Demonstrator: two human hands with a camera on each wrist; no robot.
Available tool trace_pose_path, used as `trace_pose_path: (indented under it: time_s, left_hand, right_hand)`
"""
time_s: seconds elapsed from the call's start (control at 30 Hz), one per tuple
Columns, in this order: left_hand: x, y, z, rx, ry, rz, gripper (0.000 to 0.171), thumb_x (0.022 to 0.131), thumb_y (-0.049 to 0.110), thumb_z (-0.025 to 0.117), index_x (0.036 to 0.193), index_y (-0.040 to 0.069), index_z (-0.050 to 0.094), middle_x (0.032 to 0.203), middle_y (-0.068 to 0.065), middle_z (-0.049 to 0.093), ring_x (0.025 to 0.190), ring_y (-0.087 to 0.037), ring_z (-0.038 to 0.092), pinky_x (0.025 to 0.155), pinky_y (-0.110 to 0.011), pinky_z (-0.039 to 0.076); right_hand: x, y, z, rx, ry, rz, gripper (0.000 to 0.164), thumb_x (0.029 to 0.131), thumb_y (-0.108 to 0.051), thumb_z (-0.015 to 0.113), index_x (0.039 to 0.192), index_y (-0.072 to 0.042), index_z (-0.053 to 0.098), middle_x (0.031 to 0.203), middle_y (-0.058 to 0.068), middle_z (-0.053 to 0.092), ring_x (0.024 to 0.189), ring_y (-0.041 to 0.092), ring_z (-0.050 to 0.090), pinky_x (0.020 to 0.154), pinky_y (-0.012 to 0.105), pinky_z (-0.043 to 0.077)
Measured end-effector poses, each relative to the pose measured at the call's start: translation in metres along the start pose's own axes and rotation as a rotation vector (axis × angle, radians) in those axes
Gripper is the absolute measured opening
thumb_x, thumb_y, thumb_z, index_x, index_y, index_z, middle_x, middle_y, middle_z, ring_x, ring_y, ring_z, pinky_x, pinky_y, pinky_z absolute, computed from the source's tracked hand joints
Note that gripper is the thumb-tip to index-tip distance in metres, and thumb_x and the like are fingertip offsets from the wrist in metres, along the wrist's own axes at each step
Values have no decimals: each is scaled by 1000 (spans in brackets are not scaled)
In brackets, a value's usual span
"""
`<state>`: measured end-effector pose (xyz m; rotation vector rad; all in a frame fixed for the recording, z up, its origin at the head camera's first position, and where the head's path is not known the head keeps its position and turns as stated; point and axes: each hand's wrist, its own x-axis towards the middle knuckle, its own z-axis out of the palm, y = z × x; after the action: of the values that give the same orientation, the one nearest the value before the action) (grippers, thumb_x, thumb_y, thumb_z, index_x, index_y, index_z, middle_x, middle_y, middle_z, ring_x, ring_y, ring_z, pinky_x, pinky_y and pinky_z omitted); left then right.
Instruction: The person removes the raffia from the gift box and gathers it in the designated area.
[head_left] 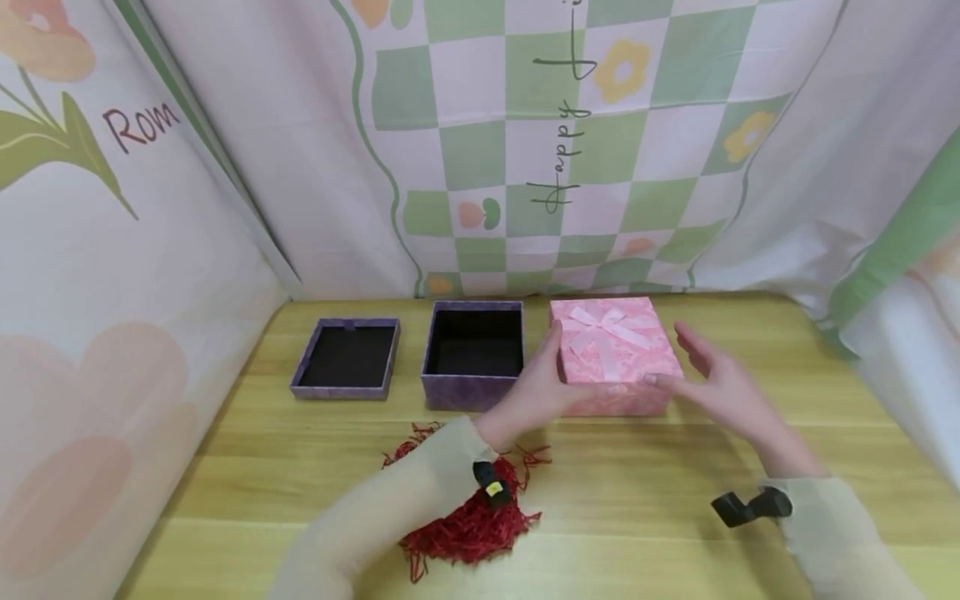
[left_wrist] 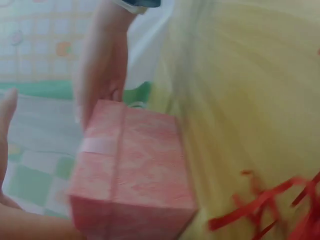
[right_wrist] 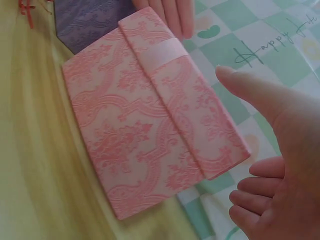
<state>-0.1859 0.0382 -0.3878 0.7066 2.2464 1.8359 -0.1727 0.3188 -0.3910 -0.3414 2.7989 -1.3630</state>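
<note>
pink patterned box (head_left: pixel 622 342), lidded and bow-topped, sits on the wood-grained worktop (head_left: pixel 637 508) between a left grip (head_left: pixel 540 387) and a right grip (head_left: pixel 720 387), both loosely spread, neither clasping it; the step looks like taking hold, calling next for firm contact on both sides.

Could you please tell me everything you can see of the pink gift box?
The pink gift box is squarish, apparently paper-covered cardboard, with an embossed-looking floral pattern. Its lid is on, overlapping the body, and carries a paler ribbon with a bow. It appears to rest upright on the wooden table, to the right of the open purple box. The left hand and right hand flank it; whether their fingers actually touch it is hard to tell.
</note>
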Motion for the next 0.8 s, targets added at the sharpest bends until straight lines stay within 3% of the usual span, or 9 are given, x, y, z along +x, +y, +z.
trace_pose_path:
  time_s: [0.13,0.17,0.33,0.5,0.7,0.8]
  left_hand:
    - [12,-21,12,-45,49,139,112,81,15,89,162,29,12,157,-10,31,141,-20,37,111,-31,37]
    - [14,-25,14,-22,64,130,114,80,18,90,162,27,12,157,-9,32,141,-18,37,111,-31,36]
    - [17,-36,19,53,97,66,123,77,16,92,164,15,6,160,-7,29,141,-13,33,114,-31,32]
    - [19,-39,18,99,83,81,124,79,14,89,165,15,0,166,-8,22,145,-15,28,115,-32,30]
    - [17,-38,18,160,102,-2,125,81,22,90,165,17,-2,169,-4,13,148,-16,23,116,-32,28]
    - [17,-38,18,153,106,-14,124,82,22,89,165,17,-3,169,-4,11,149,-16,21,117,-33,27]
  right_hand:
    - [3,8,7,58,-21,-23,101,94,-21,78,161,3,6,161,33,17,143,53,26,104,9,31]
    - [4,9,9,61,-22,-22,102,93,-21,78,161,4,5,161,33,18,142,52,27,97,3,30]
    - [7,15,16,14,-12,10,105,90,-26,81,162,0,10,158,33,27,140,47,36,89,1,33]
    - [7,17,21,-7,27,3,103,87,-27,84,163,-6,19,153,31,39,134,44,43,86,3,35]
    - [7,15,22,-29,40,5,104,87,-32,85,163,-6,19,153,30,40,135,43,43,89,7,36]
    - [9,15,22,-38,55,9,104,85,-33,86,162,-4,22,152,29,42,134,43,44,89,7,36]
